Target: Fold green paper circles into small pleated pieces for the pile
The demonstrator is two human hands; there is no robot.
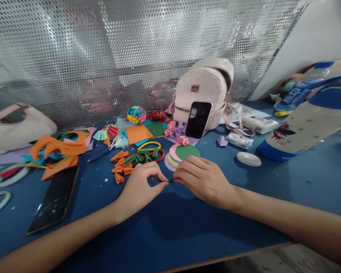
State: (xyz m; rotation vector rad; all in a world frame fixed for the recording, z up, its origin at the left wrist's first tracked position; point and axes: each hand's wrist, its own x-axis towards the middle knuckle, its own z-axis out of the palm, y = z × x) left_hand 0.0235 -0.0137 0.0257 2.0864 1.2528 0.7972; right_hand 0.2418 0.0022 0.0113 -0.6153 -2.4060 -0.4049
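Between my two hands is a small piece of green paper (171, 181), mostly covered by the fingertips. My left hand (143, 182) pinches its left end with thumb and forefinger. The fingers of my right hand (206, 180) close on its right end. Just beyond my left hand lie folded orange paper pieces (119, 167) and folded green paper pieces (142, 157). Scissors with yellow and red handles (149, 144) are partly under the green ones. Past my right hand is a stack of coloured paper circles (187, 152), a green one on top.
A black phone (55, 197) and orange paper scraps (59, 146) lie at the left, near tape rolls (11, 175). Behind stand a pale backpack (200, 85) and a phone (198, 119) leaning on it. A large bottle (304, 121) stands at the right beside a white oval object (248, 159).
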